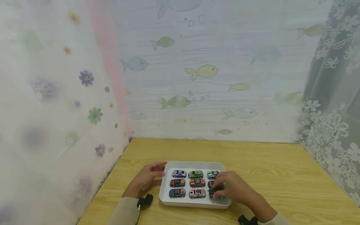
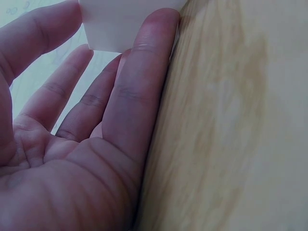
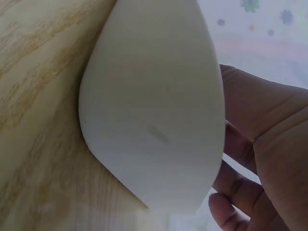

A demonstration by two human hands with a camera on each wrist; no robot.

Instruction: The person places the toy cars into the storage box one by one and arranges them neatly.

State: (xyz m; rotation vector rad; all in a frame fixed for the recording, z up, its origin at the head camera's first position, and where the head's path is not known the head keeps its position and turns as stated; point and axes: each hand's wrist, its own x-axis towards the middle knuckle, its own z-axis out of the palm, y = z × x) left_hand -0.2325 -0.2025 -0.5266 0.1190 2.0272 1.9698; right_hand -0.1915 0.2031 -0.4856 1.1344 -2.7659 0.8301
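A white tray (image 1: 197,204) holds toy cars in three rows of three. My right hand (image 1: 233,187) reaches over its right side and pinches a black toy car (image 1: 212,193) at the front right corner, partly hidden by the fingers. Just behind it, a dark toy car (image 1: 211,184) is partly covered too. In the right wrist view the tray wall (image 3: 154,106) hides the fingertips of that hand. My left hand (image 1: 149,176) touches the tray's left wall, its fingers extended along it. The left wrist view shows these fingertips against the white wall (image 2: 120,24).
Other cars in the tray include a green car (image 1: 195,174), a white-and-red car (image 1: 197,193) and a blue car (image 1: 177,193). The tray stands on a wood-grain table (image 1: 270,168). A fish-patterned curtain (image 1: 211,93) hangs behind, and a flowered sheet (image 1: 70,125) at left.
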